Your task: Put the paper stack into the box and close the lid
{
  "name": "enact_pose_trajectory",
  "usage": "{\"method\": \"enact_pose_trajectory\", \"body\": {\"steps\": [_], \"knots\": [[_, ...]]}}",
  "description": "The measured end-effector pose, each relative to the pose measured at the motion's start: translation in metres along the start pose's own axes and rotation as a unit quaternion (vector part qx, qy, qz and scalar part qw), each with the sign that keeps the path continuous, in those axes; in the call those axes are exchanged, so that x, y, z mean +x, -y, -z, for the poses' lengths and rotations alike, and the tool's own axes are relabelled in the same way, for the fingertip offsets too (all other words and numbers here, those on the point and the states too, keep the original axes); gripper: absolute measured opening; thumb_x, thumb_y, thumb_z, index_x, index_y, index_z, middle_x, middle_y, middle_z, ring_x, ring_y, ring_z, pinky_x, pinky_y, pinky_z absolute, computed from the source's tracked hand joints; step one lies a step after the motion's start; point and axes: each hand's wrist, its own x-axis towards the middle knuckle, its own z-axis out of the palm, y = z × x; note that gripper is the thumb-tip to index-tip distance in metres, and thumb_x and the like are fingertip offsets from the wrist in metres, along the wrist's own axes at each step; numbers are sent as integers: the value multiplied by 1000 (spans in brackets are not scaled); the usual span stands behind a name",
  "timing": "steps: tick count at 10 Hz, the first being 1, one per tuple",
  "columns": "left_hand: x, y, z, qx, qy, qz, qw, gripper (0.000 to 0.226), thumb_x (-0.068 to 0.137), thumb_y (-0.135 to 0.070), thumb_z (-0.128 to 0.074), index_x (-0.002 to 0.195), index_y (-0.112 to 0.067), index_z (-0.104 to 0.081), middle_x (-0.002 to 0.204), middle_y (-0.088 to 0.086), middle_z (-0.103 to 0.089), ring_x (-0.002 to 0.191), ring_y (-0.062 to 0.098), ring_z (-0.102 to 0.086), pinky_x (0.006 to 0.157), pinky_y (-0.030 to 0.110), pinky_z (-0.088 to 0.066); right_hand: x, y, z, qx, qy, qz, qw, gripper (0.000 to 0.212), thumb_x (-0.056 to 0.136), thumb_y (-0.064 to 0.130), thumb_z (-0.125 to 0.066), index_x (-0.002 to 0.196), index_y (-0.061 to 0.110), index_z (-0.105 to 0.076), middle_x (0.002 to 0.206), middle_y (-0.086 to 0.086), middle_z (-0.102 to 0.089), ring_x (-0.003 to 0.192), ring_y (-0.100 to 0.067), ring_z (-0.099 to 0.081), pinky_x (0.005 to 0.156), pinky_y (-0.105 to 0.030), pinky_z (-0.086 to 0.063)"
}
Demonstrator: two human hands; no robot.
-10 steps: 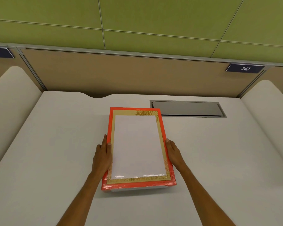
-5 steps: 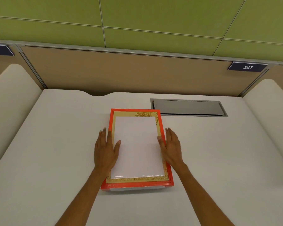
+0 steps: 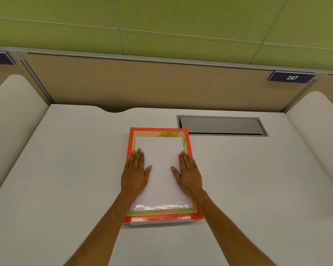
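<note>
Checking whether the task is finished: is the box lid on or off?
On. The orange-rimmed lid covers the box, left hand and right hand flat on top.

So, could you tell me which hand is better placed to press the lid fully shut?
Neither clearly: left hand and right hand lie flat and level on the lid, one toward each side.

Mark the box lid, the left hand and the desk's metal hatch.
box lid (image 3: 159, 148), head view, white centre panel.
left hand (image 3: 135, 175), head view, back of the hand.
metal hatch (image 3: 220, 125), head view, middle of the grey flap.
</note>
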Motion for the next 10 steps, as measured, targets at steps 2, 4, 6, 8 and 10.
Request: {"method": "enact_pose_trajectory", "body": {"steps": [2, 4, 6, 8, 10], "knots": [[-3, 0, -3, 18, 5, 7, 1000, 89, 89, -62, 11, 156, -9, -13, 166, 8, -13, 154, 23, -10, 126, 38, -12, -2, 1, -4, -17, -1, -1, 1000, 73, 100, 55, -22, 155, 15, 5, 164, -1, 6, 151, -14, 7, 125, -32, -1], [-3, 0, -6, 42, 2, 8, 999, 81, 94, -57, 5, 157, -9, -12, 166, 8, -12, 154, 22, -10, 125, 40, -15, -2, 2, -6, -27, -12, -4, 1000, 71, 101, 53, -20, 155, 15, 3, 165, -1, 3, 152, -15, 5, 125, -32, -3], [-5, -2, -6, 42, 3, 5, 999, 82, 92, -57, 7, 157, -9, -11, 166, 7, -11, 154, 22, -9, 126, 39, -12, -3, 3, -4, -26, -6, -8, 1000, 71, 101, 53, -20, 155, 15, 3, 165, -1, 4, 152, -15, 6, 125, -33, -3], [-3, -3, -5, 29, 0, 1, 1000, 88, 89, -60, 12, 157, -9, -12, 166, 7, -11, 154, 21, -7, 126, 37, -8, -2, 0, 0, 9, -5, -4, 1000, 70, 101, 53, -25, 156, 15, -2, 165, -1, -2, 152, -14, -1, 125, -31, -6], [-5, -25, -9, -5, -11, 6, 1000, 82, 92, -60, 1, 157, -10, -12, 166, 6, -12, 154, 20, -8, 126, 34, -4, -4, -18, 12, 39, -32, -4, 999, 70, 99, 53, -31, 156, 17, -10, 164, 0, -14, 151, -16, -13, 123, -30, -10]]}}
